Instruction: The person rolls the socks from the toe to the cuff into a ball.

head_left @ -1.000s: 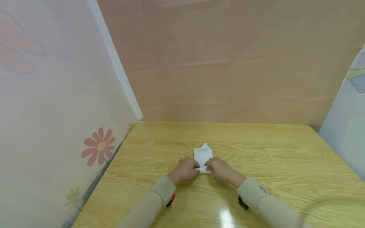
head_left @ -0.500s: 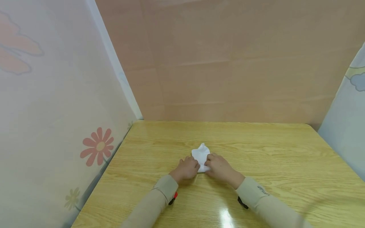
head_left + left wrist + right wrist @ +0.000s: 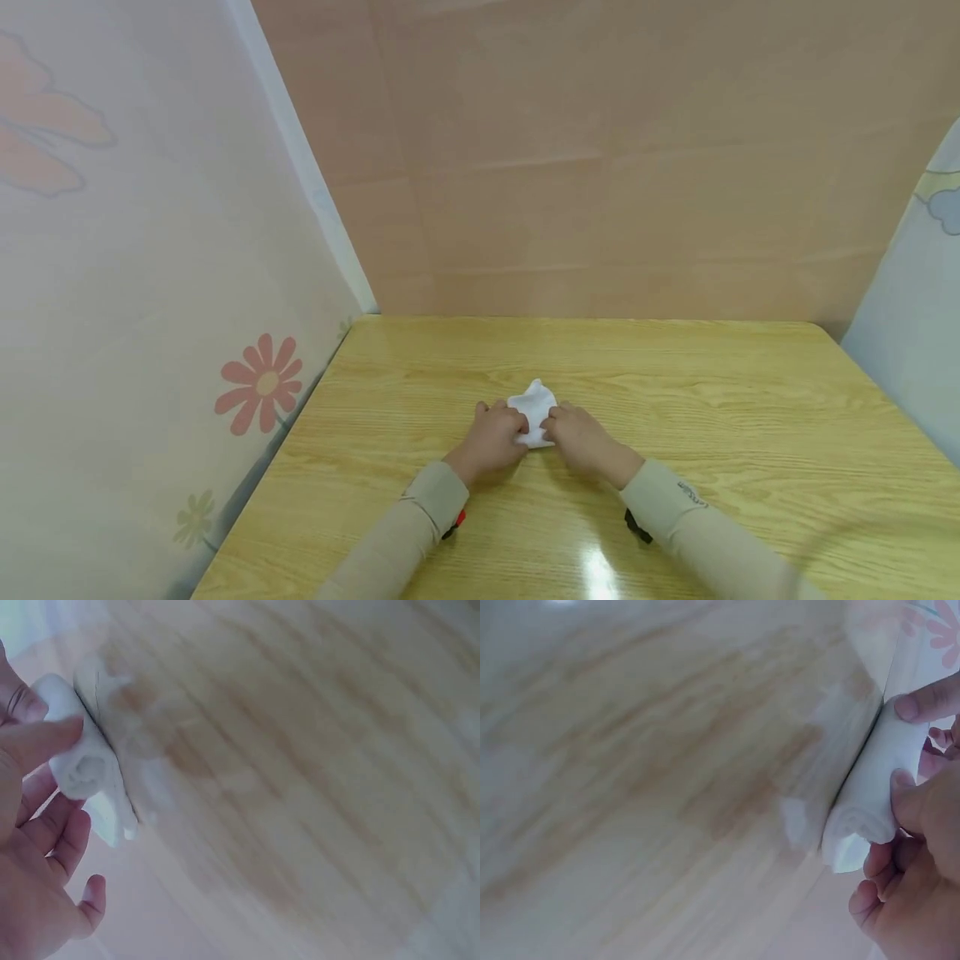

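Observation:
A small white cloth (image 3: 534,406) lies on the wooden table in front of me, its near part wound into a roll and its far part flat, ending in a raised corner. From the left, my left hand (image 3: 492,438) pinches one end of the roll. My right hand (image 3: 585,439) grips the opposite end. The left wrist view shows the spiral end of the rolled cloth (image 3: 84,766), with the thumb on its near side and the fingers around it. In the right wrist view, the thumb presses the roll (image 3: 881,772) while other fingers curl beneath its end.
The wood-grain table (image 3: 720,400) reaches back to a plain brownish backdrop (image 3: 600,167). At the left hangs a pale curtain (image 3: 150,275) with printed flowers, and another pale panel (image 3: 922,317) borders the right side.
The cloth's near edge has moved slightly away from me, and its flat part looks shorter. Both hands stay at its ends, with the fingers shifting their hold.

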{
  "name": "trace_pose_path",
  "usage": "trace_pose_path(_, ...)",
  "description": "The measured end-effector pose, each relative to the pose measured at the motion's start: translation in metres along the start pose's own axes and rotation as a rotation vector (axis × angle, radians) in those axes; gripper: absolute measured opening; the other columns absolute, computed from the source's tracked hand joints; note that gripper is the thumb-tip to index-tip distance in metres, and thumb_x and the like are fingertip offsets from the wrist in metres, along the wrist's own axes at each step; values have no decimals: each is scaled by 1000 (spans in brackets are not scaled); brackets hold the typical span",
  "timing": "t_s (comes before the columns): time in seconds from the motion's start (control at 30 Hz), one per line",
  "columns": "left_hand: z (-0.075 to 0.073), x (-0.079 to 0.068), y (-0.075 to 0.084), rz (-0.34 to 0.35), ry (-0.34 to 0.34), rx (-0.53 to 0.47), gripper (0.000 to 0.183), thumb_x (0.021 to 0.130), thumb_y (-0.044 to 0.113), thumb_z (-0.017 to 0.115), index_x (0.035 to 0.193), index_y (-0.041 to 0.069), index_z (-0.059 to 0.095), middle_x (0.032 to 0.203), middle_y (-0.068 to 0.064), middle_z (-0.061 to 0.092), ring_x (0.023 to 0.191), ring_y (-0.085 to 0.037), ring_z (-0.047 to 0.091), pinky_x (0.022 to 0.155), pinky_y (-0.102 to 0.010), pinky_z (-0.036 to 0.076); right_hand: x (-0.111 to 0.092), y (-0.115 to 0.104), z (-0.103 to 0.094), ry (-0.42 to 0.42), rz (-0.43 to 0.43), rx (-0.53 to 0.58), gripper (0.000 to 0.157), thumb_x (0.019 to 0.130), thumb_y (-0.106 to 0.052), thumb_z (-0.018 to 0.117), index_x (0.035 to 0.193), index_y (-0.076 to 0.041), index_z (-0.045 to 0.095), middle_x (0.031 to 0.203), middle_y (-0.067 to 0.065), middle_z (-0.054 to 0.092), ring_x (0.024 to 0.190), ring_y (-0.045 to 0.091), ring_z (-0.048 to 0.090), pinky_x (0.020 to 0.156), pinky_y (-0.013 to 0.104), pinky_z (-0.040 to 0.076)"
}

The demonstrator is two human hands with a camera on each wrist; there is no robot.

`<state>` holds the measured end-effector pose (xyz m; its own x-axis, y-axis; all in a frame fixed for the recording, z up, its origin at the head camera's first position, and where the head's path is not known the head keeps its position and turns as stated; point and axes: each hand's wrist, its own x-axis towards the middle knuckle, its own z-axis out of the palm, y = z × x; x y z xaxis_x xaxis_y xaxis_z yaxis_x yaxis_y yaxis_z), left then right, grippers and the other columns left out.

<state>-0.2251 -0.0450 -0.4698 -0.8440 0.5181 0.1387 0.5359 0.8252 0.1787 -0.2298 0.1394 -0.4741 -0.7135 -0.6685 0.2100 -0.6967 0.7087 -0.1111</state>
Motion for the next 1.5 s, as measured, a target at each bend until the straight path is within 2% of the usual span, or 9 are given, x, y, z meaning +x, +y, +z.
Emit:
trace_pose_path(0.17,1,2,-2,-18,-7,-33,12,87,16,65,94,14,75,91,8,71,76,-10,45,76,-35,30,1,6,2,77,27,104,10,88,-12,68,96,-7,66,88,2,67,74,15,52,69,33,45)
trace_pose_path(0.37,-1,2,-7,-73,-122,-171,17,91,16,58,91,13,75,86,7,65,78,-12,42,76,-37,26,1,14,2,141,-120,-11,24,73,-24,82,88,-11,69,87,0,60,80,18,51,68,34,43)
trace_pose_path(0.47,-3,2,-9,-85,-164,-222,18,91,16,57,94,13,74,89,6,62,84,-13,43,78,-39,28,1,14,3,132,-180,-62,22,72,-25,82,86,-12,71,83,-2,60,76,16,49,63,30,41)
trace_pose_path(0.63,-3,0,-11,-95,-140,-291,10,86,15,60,94,11,64,95,2,61,91,-17,46,80,-40,29,1,13,4,98,-191,-90,8,83,-18,74,85,-11,71,77,-3,59,68,12,42,60,25,35)
trace_pose_path(0.8,1,-2,-11,-61,-99,-192,20,77,17,69,94,16,59,105,2,56,99,-17,45,81,-40,31,2,12,4,55,-118,-56,6,87,-9,68,90,-8,73,85,1,68,73,15,51,66,31,43)
trace_pose_path(0.93,2,-1,-7,-50,-74,-137,17,79,17,71,95,14,65,101,2,59,94,-16,46,80,-39,32,2,12,4,47,-74,-1,10,88,-7,66,95,-5,73,94,6,71,85,22,62,78,41,50)
trace_pose_path(1.07,2,1,-7,-56,-59,-149,17,85,16,67,100,10,70,103,0,67,87,-14,47,79,-37,28,2,12,2,78,-36,52,11,90,-10,65,97,-4,70,95,6,70,84,21,59,79,40,49)
trace_pose_path(1.3,-1,2,-12,-81,-72,-258,24,88,16,60,107,7,73,103,-1,71,81,-11,46,84,-41,27,0,17,4,153,-131,-17,26,76,-28,81,92,-10,70,94,1,64,86,18,53,75,36,45)
trace_pose_path(1.5,0,3,-11,-117,-89,-282,21,88,16,59,105,9,68,99,3,66,84,-13,47,92,-52,30,1,17,6,138,-167,-54,22,78,-21,79,95,-10,72,94,1,68,80,15,51,67,29,39)
